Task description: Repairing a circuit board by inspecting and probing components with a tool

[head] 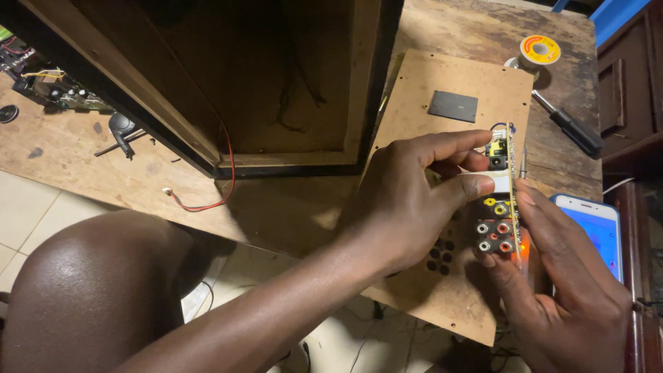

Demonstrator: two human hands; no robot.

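At centre right, our left hand [407,200] pinches the circuit board [503,200] edge-on; our right hand [563,290] grips it below. We should steady it over the panel [442,83].

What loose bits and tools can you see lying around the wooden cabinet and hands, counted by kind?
Circuit boards: 2, one with coloured jacks held by left hand and right hand, one green board at far left
Screwdrivers: 1
Solder spools: 1
Phones: 1
Hardboard panels: 1
Total: 6
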